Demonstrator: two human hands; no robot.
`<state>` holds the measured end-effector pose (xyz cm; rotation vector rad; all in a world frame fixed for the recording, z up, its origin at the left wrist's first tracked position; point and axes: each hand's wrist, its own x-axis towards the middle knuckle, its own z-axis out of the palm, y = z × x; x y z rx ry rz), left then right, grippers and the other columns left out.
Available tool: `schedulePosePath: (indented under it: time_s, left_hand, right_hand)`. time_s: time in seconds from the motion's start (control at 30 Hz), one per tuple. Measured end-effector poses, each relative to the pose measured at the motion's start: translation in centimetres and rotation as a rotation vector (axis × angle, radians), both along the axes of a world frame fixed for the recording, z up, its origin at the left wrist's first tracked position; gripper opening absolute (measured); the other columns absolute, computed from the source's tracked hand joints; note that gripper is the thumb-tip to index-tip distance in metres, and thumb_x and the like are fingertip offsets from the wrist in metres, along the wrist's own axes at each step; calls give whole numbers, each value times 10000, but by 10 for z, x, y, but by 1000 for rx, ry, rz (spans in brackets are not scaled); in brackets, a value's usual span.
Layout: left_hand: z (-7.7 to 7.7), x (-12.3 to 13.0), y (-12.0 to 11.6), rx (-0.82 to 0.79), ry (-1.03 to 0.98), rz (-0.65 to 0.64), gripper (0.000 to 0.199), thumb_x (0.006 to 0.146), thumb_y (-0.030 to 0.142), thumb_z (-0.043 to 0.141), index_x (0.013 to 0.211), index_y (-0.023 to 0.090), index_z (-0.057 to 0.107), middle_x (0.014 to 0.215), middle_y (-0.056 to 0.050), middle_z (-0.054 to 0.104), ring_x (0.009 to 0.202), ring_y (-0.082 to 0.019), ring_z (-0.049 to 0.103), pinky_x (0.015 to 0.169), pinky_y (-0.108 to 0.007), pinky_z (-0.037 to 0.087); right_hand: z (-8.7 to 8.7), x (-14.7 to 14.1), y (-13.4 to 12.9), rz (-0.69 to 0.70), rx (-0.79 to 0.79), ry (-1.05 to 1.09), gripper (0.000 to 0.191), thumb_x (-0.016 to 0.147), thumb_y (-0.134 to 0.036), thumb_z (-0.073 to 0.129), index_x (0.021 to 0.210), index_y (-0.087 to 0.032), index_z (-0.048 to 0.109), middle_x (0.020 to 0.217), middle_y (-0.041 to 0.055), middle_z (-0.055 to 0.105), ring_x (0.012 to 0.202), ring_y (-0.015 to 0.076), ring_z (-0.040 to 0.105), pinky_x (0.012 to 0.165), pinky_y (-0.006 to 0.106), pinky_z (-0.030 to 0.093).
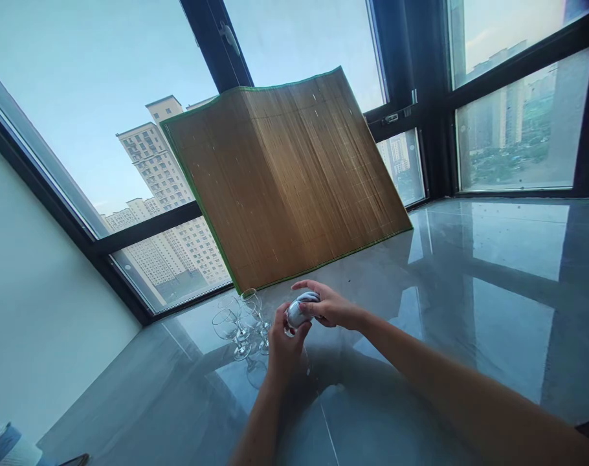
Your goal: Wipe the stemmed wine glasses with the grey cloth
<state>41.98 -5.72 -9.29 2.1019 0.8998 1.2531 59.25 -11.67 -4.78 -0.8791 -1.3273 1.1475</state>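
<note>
From the head view, it was two hands meeting over the floor [178,401], with a shiny rounded piece [297,314], likely a glass, up between them! The left hand [285,343] had it cupped, thumb on one side, fingers curled round the other. Over came the right hand [331,309], index finger stretched out clear, thumb pressed in by what looked like wadded cloth [311,297] at its end, lower fingers bent; exactly what those pinched, I couldn't tell. Just beside, clear stemmed glasses [242,350] stood in a cluster near the mat [285,181]. If glass, this was a light, stiff, brittle customer, slick where bare! Best hold: a broad, gentle cradle round the bowl, no squeezing the rim, no twisting any stem.
</note>
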Motion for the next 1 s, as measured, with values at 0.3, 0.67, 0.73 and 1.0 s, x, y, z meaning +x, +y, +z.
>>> schedulePosePath:
  time_s: [0.3,0.67,0.73,1.0]
  left_hand:
    - [4,3,-3,-62,-51,-34,502,808,488,703,1184,168,610,778,6,621,664,-152,535,641,-268,421]
    - [-1,3,0,-134,-94,-52,627,841,608,651,1256,148,555,741,14,612,642,-152,553,630,-266,418]
    - [-3,2,1,-136,-95,-57,639,863,632,609,1269,142,552,730,16,601,627,-149,538,618,-266,411]
    - [-8,2,2,-118,-50,-78,644,910,671,497,1258,134,564,753,-17,637,625,-158,534,616,-281,407]
  right_hand:
    - [-3,-3,4,-117,8,127,615,759,-413,738,1288,-210,500,615,-114,487,368,44,311,333,192,204]
    - [-6,8,18,-474,120,377,584,722,-440,752,1210,-207,530,644,-97,475,410,55,346,341,189,227]
    - [-7,9,20,-582,158,366,552,746,-454,727,1194,-207,519,640,-97,483,401,63,372,342,198,266]
    - [-11,5,20,-506,110,169,553,800,-441,659,1269,-214,475,624,-90,500,403,93,437,379,224,358]
